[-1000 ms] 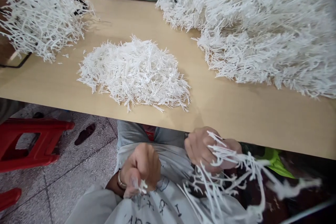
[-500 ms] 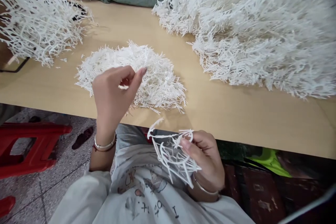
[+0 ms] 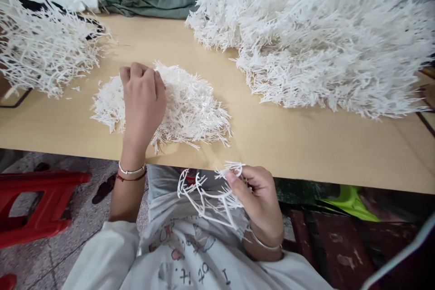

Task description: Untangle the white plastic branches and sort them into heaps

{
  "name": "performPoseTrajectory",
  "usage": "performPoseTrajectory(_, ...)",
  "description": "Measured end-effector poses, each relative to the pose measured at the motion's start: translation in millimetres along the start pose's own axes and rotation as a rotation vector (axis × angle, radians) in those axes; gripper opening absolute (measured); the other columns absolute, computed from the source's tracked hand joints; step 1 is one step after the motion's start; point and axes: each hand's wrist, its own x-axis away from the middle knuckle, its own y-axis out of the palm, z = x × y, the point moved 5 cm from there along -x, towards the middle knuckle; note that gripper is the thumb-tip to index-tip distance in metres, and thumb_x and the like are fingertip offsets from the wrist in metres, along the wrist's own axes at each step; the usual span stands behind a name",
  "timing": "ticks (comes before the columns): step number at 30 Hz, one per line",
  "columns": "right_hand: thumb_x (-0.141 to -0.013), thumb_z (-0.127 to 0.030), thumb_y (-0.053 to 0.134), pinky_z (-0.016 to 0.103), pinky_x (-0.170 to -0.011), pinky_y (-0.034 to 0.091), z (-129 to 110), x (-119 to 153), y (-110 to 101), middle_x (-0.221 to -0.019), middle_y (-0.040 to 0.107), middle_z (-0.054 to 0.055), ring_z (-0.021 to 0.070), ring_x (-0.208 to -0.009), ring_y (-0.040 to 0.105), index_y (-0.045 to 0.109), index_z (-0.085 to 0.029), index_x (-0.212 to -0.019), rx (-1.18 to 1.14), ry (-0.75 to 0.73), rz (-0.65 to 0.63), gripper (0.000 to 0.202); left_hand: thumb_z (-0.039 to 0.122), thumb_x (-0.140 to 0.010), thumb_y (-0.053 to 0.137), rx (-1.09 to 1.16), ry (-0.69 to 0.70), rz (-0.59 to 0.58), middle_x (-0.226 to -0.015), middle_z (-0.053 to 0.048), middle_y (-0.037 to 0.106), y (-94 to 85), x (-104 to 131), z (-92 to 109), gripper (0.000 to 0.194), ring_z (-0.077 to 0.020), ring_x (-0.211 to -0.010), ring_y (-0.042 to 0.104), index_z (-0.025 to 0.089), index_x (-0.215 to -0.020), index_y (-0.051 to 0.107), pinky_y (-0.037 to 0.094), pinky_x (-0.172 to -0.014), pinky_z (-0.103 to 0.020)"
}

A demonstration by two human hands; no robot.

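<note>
My right hand point(image 3: 258, 201) is closed on a white branching plastic sprig point(image 3: 210, 199), held low in front of my shirt near the table edge. Its thin branches stick out to the left, and the thumb presses from above. Over the small pile of white sprigs point(image 3: 190, 108) is my left hand point(image 3: 142, 97), back of the hand up and fingers curled down. Its fingertips are hidden behind the knuckles, so I cannot make out what they hold, if anything. Part of the pile lies behind this hand.
A large heap of white sprigs point(image 3: 322, 50) covers the table's back right. A looser white branching bundle point(image 3: 50, 50) stands at left. Dark green cloth point(image 3: 149, 2) lies along the wall. Below the table point(image 3: 299, 154) is a red stool point(image 3: 37, 208) at left.
My left hand has moved up and turned over the small pile, its fingers now curled down. The sprig in my right hand has shifted and tilted slightly. The view has moved a little.
</note>
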Motion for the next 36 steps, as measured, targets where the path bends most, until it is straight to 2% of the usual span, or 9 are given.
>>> performPoseTrajectory(2, -0.09, -0.031, 0.048, 0.022, -0.043, 0.019, -2, 1, 0, -0.049, 0.022, -0.005, 0.006, -0.045, 0.02, 0.031, -0.018, -0.053, 0.01, -0.009, -0.001, 0.044, 0.02, -0.094, 0.039, -0.012, -0.017, -0.018, -0.083, -0.008, 0.054, 0.6, -1, -3, 0.029, -0.0256, -0.099, 0.049, 0.02, -0.068, 0.052, 0.034, -0.093, -0.049)
performPoseTrajectory(7, -0.09, -0.031, 0.048, 0.022, -0.043, 0.02, -7, 2, -1, -0.048, 0.025, -0.005, 0.0061, -0.045, 0.022, 0.033, -0.018, -0.052, 0.029, -0.056, 0.013, 0.044, 0.022, -0.085, 0.061, 0.002, -0.079, 0.088, -0.089, -0.007, 0.058, -6.6, -1, -7, 0.008, -0.0238, -0.096, 0.05, 0.02, -0.077, 0.063, 0.034, -0.09, -0.046)
performPoseTrajectory(9, -0.09, -0.029, 0.049, 0.022, -0.043, 0.021, -8, 1, -1, -0.047, 0.026, -0.005, 0.0059, -0.044, 0.022, 0.033, -0.017, -0.052, 0.044, -0.076, 0.002, 0.043, 0.022, -0.086, 0.061, 0.051, -0.072, 0.15, -0.092, -0.004, 0.059, -17.9, 8, 3, 0.006, -0.0204, -0.094, 0.051, 0.019, -0.087, 0.066, 0.035, -0.088, -0.043)
performPoseTrajectory(11, -0.09, -0.026, 0.049, 0.022, -0.042, 0.021, -9, 1, 0, -0.047, 0.026, -0.005, 0.0056, -0.044, 0.022, 0.033, -0.017, -0.052, 0.044, -0.097, -0.026, 0.042, 0.025, -0.093, 0.052, 0.231, 0.009, 0.112, -0.092, -0.001, 0.061, -29.9, 24, 24, 0.015, -0.0162, -0.091, 0.054, 0.021, -0.095, 0.066, 0.038, -0.085, -0.039)
performPoseTrajectory(14, -0.088, -0.024, 0.051, 0.021, -0.042, 0.019, -8, -1, 4, -0.047, 0.023, -0.006, 0.0052, -0.043, 0.022, 0.031, -0.017, -0.052, -0.027, -0.107, -0.147, 0.041, 0.035, -0.095, 0.049, 0.628, 0.177, -0.33, -0.092, -0.002, 0.065, -33.4, 56, 64, 0.02, -0.0167, -0.09, 0.057, 0.02, -0.094, 0.063, 0.041, -0.082, -0.035)
performPoseTrajectory(18, -0.085, -0.029, 0.054, 0.021, -0.042, 0.018, -1, -4, 12, -0.049, 0.022, -0.006, 0.0051, -0.045, 0.021, 0.029, -0.018, -0.053, -0.151, -0.049, -0.345, 0.042, 0.03, -0.09, 0.058, 0.69, 0.299, -0.803, -0.075, 0.001, 0.058, -28.7, 93, 86, 0.017, -0.0133, -0.073, 0.05, 0.017, -0.08, 0.055, 0.036, -0.08, -0.031)
performPoseTrajectory(22, -0.086, -0.024, 0.054, 0.02, -0.042, 0.018, 6, -4, 14, -0.049, 0.023, -0.007, 0.0033, -0.043, 0.019, 0.029, -0.018, -0.054, -0.228, 0.048, -0.526, 0.041, 0.021, -0.098, 0.04, 0.764, 0.291, -0.976, -0.068, 0.001, 0.051, -25.1, 102, 73, 0.026, -0.0119, -0.065, 0.042, 0.017, -0.074, 0.05, 0.034, -0.079, -0.029)
performPoseTrajectory(30, -0.078, -0.017, 0.06, 0.017, -0.041, 0.018, 9, 5, 27, -0.049, 0.022, -0.009, 0.0024, -0.045, 0.018, 0.03, -0.017, -0.053, -0.377, 0.067, -0.953, 0.039, 0.023, -0.096, 0.045, 0.952, 0.266, -1.209, -0.064, 0.002, 0.043, -42.7, 124, 59, 0.027, -0.0127, -0.064, 0.035, 0.018, -0.07, 0.043, 0.033, -0.079, -0.029)
performPoseTrajectory(36, -0.077, -0.018, 0.055, 0.015, -0.041, 0.02, 9, 18, 35, -0.051, 0.023, -0.008, 0.0027, -0.046, 0.02, 0.03, -0.018, -0.056, -0.207, 0.108, -1.135, 0.034, 0.023, -0.096, 0.045, 1.001, 0.232, -1.382, -0.063, 0.004, 0.046, -46.0, 141, 61, 0.029, -0.0115, -0.062, 0.042, 0.019, -0.068, 0.039, 0.036, -0.077, -0.028)
